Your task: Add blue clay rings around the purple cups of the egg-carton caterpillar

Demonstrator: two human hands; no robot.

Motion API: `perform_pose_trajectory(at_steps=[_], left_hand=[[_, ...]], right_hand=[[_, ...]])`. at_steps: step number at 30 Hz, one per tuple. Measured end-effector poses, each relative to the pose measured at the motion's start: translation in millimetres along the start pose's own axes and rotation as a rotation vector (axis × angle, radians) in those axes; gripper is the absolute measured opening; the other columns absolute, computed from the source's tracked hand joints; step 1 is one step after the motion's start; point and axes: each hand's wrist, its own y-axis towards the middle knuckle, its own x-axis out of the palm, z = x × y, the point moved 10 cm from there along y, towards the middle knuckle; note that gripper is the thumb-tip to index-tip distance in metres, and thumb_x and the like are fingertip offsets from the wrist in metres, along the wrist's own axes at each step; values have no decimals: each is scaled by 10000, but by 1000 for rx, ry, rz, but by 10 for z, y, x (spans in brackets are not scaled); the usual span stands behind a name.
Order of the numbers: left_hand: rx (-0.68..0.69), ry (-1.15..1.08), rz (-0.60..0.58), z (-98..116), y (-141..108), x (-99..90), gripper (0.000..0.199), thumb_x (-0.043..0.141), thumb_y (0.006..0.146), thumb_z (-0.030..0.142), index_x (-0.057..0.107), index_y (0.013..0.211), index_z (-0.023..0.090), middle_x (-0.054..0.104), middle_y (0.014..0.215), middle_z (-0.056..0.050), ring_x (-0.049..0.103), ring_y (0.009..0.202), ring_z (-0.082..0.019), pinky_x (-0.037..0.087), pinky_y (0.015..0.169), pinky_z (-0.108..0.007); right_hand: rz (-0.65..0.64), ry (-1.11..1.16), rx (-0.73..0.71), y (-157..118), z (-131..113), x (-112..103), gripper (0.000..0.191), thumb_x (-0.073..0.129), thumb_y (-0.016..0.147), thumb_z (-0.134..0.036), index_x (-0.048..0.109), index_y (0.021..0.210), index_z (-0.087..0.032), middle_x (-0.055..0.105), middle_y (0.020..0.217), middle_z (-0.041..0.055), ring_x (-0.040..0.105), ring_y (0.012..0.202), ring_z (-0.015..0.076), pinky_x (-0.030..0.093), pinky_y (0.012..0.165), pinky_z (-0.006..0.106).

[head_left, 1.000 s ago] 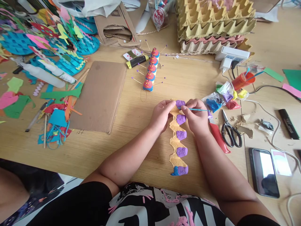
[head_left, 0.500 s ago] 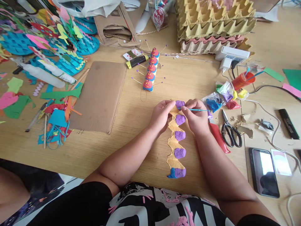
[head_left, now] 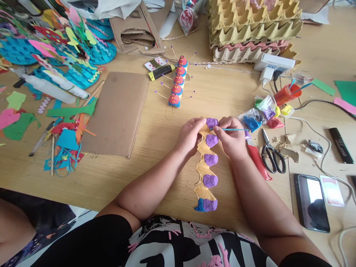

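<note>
A strip of egg carton [head_left: 205, 169] runs lengthwise toward me, its cup tops covered in purple clay [head_left: 211, 160]. Blue clay [head_left: 199, 205] covers the side of the cup nearest my body. My left hand [head_left: 191, 134] grips the far end of the strip, fingers closed at its left edge. In my right hand [head_left: 231, 136] is a thin blue modelling tool [head_left: 233, 129], pinched between thumb and fingers; its tip meets the farthest purple cup. Beyond the hands stands a finished-looking row of cups with red tops, smiling faces and purple-tipped sticks [head_left: 177, 89].
Brown cardboard [head_left: 116, 111] lies at left beside paper scraps and glue bottles [head_left: 48, 88]. To the right are scissors [head_left: 273, 155], a red-handled cutter [head_left: 259, 162], bagged clay [head_left: 252, 120], an orange cup [head_left: 286, 94] and a phone [head_left: 312, 202]. Stacked egg trays [head_left: 254, 33] stand behind.
The near end of the egg carton strip has swung slightly left. Both hands keep nearly the same place, with the tool still at the farthest purple cup.
</note>
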Motion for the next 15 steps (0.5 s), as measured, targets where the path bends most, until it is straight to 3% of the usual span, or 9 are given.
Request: perform_pose_trajectory(at_steps=[15], left_hand=[[7, 13, 10, 6, -10, -12, 340, 930, 841, 430, 688, 818, 193, 751, 768, -3, 698, 699, -141, 526, 724, -292]], right_hand=[[16, 3, -3, -9, -36, 14, 561, 1040, 735, -563, 578, 697, -248, 589, 715, -41, 534, 654, 126, 454, 604, 290]])
